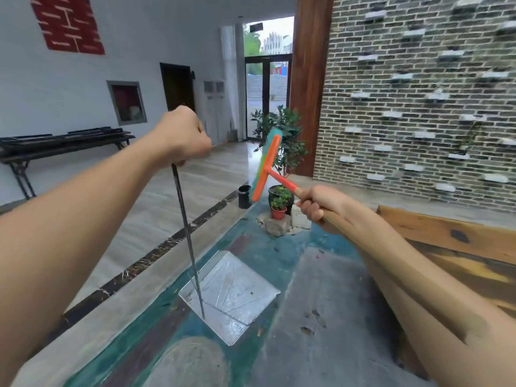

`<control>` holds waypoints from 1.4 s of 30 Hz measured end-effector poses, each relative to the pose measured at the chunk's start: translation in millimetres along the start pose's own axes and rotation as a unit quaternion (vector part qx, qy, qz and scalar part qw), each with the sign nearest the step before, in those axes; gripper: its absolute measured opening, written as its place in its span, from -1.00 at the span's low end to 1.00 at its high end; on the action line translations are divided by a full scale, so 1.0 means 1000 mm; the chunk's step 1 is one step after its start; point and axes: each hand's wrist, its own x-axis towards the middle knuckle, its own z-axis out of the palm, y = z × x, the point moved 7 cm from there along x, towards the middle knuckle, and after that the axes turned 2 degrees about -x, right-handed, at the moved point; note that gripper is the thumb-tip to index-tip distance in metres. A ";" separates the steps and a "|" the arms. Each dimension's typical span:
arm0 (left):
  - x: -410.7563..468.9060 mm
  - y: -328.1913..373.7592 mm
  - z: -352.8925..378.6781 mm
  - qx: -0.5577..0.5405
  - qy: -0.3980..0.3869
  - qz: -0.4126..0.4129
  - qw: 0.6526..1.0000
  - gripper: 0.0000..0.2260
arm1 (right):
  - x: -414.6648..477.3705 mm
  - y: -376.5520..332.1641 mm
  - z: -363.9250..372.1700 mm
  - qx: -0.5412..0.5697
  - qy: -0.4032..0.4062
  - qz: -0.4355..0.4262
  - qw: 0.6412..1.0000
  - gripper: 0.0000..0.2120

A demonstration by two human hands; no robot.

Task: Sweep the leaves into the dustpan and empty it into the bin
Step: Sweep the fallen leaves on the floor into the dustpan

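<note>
My left hand (183, 135) is shut on the top of a thin dark metal rod, the handle of a flat silvery dustpan (237, 291) that rests on the painted floor below. My right hand (321, 205) grips the wooden handle of a broom (265, 166) whose orange and teal head is lifted in the air, tilted up toward the far plants. A few brown leaves (312, 322) lie on the grey floor to the right of the dustpan. A small black bin (245, 196) stands farther off, beside the plant pots.
Potted plants (279, 202) and stones sit on the floor beyond the dustpan. A wooden bench (452, 236) runs along the right under a brick wall. At the left wall stands a dark long table (64, 141). A round stone (192, 361) lies at my feet.
</note>
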 end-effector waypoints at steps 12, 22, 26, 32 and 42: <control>0.114 -0.155 0.078 0.027 -0.015 -0.072 0.997 -0.87 | 0.206 -0.008 0.085 -0.076 -0.032 0.039 0.996 -0.83; 0.180 -0.330 0.154 0.017 -0.092 -0.089 0.992 -0.76 | 0.344 0.054 0.189 -0.130 -0.008 0.080 0.988 -0.81; 0.207 -0.398 0.187 0.016 -0.135 -0.092 0.986 -0.80 | 0.393 0.087 0.227 -0.159 0.020 0.085 0.983 -0.76; 0.229 -0.475 0.250 -0.003 -0.226 -0.094 0.970 -0.86 | 0.448 0.131 0.265 -0.198 0.050 0.102 0.974 -0.70; 0.257 -0.646 0.367 -0.030 -0.381 -0.178 0.907 -0.57 | 0.581 0.229 0.294 -0.285 0.106 0.170 0.937 -0.76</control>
